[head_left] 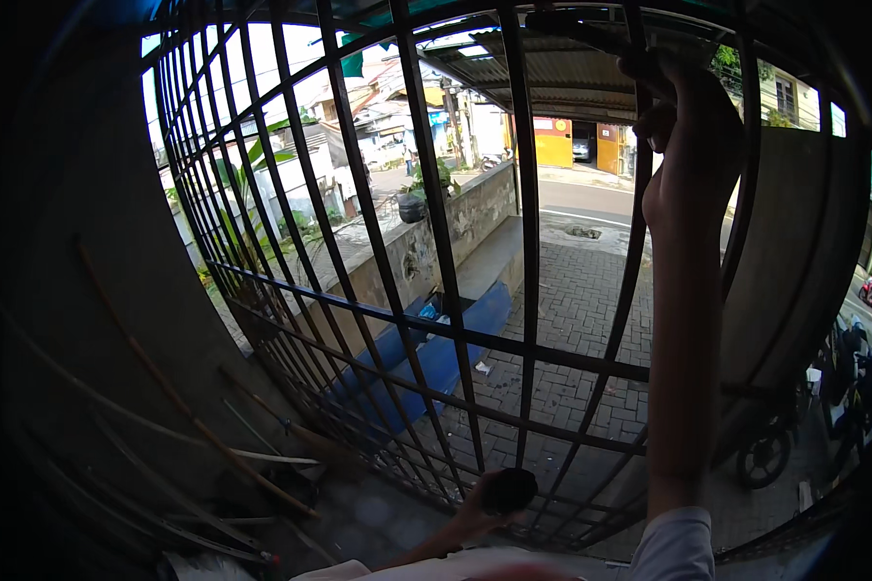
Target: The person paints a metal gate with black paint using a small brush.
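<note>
In front of me stands a tall grille of dark metal bars (439,223) with crosswise rails. My right arm is stretched up along it. At the top, my right hand (693,126) has its fingers closed around a dark, long object (581,34), which reaches left across the upper bars; shadow hides its exact kind. Low down, close to the bottom of the grille, my left hand (475,511) is closed around a dark, rounded object (510,491). Its top looks black, and I cannot make out whether it is a container.
Long poles (179,402) lean by the dark wall on the left. Beyond the bars are a blue sheet-like thing (426,373), a low concrete wall (489,208) with a black pot (412,207), and brick paving (576,290). Motorbikes (765,455) stand at right.
</note>
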Demonstrator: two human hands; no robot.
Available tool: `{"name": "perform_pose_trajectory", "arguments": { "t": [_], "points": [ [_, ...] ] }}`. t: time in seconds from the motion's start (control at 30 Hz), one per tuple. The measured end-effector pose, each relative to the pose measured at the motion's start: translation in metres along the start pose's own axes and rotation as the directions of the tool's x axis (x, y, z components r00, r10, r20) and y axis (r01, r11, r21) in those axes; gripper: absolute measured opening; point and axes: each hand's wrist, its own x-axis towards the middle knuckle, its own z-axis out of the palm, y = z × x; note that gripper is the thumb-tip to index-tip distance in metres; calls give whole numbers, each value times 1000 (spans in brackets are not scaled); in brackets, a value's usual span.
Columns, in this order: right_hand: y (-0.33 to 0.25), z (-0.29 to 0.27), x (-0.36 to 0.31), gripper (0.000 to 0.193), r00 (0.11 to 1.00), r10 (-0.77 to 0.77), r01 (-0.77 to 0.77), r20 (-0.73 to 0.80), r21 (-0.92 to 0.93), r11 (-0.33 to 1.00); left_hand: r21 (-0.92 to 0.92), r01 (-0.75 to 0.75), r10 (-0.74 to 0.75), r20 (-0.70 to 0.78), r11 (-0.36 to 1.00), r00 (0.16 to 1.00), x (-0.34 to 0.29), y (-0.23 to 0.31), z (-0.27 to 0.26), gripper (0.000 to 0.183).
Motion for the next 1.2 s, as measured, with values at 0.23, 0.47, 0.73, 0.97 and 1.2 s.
{"name": "perform_pose_trajectory", "arguments": {
  "t": [0.23,0.47,0.73,0.97,1.2],
  "points": [
    [6,19,2,19,984,-148,146,-104,-25,989,-77,152,-156,-44,985,987,-6,13,12,83],
    [21,24,6,24,953,-304,295,-19,-194,936,-76,86,-91,-60,993,994,-4,-2,9,92],
    [22,-23,37,17,714,-687,620,134,-576,532,39,61,-59,-57,997,997,1,7,2,91],
    [11,-5,24,20,888,-425,457,173,-426,781,99,17,-9,-80,995,997,2,22,10,83],
    [12,1,19,22,907,-353,411,232,-290,864,42,3,-1,-50,999,999,1,14,17,85]
  ]
}}
